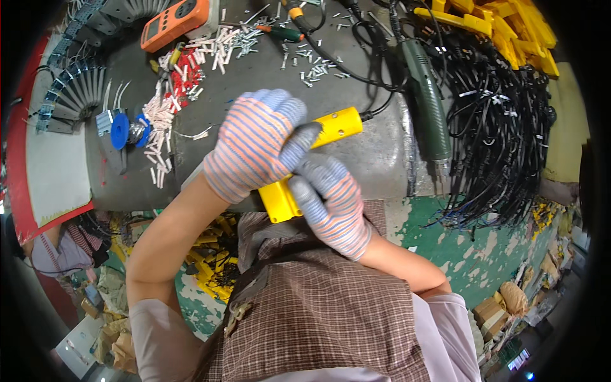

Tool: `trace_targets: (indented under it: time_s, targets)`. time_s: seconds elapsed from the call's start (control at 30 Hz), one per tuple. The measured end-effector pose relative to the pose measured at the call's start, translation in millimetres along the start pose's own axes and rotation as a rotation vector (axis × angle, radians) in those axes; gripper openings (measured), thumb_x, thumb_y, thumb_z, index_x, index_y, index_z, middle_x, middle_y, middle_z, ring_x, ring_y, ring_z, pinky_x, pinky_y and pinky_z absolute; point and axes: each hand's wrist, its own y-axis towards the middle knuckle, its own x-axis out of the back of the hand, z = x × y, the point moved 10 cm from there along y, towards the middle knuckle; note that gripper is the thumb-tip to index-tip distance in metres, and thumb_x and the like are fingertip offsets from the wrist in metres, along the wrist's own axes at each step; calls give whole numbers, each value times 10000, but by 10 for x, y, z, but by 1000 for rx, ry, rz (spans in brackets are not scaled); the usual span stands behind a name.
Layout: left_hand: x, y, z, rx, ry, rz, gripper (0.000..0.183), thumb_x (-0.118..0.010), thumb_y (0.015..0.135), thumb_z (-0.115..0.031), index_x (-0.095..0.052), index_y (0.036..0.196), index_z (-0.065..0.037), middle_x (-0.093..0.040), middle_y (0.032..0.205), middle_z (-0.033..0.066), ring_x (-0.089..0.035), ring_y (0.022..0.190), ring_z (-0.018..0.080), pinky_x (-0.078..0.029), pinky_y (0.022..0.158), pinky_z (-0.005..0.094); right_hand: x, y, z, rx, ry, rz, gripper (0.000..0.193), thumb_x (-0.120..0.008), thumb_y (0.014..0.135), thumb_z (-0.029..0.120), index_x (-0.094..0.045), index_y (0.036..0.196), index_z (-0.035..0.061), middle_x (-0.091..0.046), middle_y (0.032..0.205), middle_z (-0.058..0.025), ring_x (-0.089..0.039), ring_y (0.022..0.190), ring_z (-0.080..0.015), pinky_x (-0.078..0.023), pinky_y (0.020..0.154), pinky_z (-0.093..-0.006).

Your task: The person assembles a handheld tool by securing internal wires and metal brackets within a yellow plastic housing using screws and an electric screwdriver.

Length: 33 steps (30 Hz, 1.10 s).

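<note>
Both my hands wear striped knit gloves with grey fingertips. A yellow plastic housing (pixel 340 126) with small holes lies slantwise between them above the table's front edge, and a black cable (pixel 382 105) leaves its upper right end. My left hand (pixel 254 143) is wrapped over the housing's middle, its thumb pointing right along it. From the lower right, my right hand (pixel 335 207) closes its bent fingers against the housing. The lower end of the housing shows below the left hand. Its middle, and whatever small part may be between my fingers, is hidden.
A dark green electric screwdriver (pixel 425 102) is at right, beside bundled black cables (pixel 496 127) and yellow plastic parts (pixel 509 28). White sleeves (pixel 159 121), loose screws (pixel 315 70), a blue solder spool (pixel 119 132), an orange meter (pixel 175 25) and a hand screwdriver (pixel 283 33) lie farther back.
</note>
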Motion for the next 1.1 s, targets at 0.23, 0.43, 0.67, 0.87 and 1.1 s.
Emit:
trace_targets:
  time_s: [0.23, 0.43, 0.67, 0.87, 1.1]
  targets:
    - [138, -5, -142, -12, 207, -117, 177, -693, 758, -174, -587, 798, -39, -587, 827, 144, -577, 822, 341, -446, 765, 434, 1069, 405, 192, 243, -633, -225, 257, -678, 813, 161, -656, 1039, 41, -647, 940, -152, -616, 868, -343, -505, 761, -404]
    - [-151, -124, -145, 208, 135, 67, 488, -656, 783, -250, -571, 1196, -5, -621, 960, 145, -592, 900, 325, -453, 827, 431, 1426, 523, -653, -390, -1256, 26, 766, -679, 782, 282, -324, 1436, 103, -563, 1201, -255, -615, 972, -422, -520, 831, -450]
    - [-311, -127, -59, 266, 221, 185, 426, -677, 770, -301, -609, 1127, -80, -594, 904, 99, -576, 851, 285, -436, 772, 412, 1904, 637, -237, -348, 247, -373, 371, -647, 842, 136, -536, 1170, 4, -602, 990, -97, -564, 864, -169, -481, 768, -304]
    - [-377, -152, -68, 287, 165, 228, 424, -695, 742, -317, -634, 1098, -94, -583, 892, 87, -572, 863, 279, -437, 784, 408, 1301, 856, 591, 83, 651, -138, 619, -510, 897, 115, -249, 1452, 27, -449, 790, -55, -469, 712, -188, -410, 745, -386]
    - [-357, -175, -67, 317, 156, 185, 425, -643, 777, -380, -662, 1097, -101, -597, 930, 78, -562, 869, 259, -422, 780, 387, 742, 1015, 661, 184, 731, 66, 671, -505, 908, 349, -260, 1429, 5, -524, 737, -53, -524, 663, -203, -411, 666, -403]
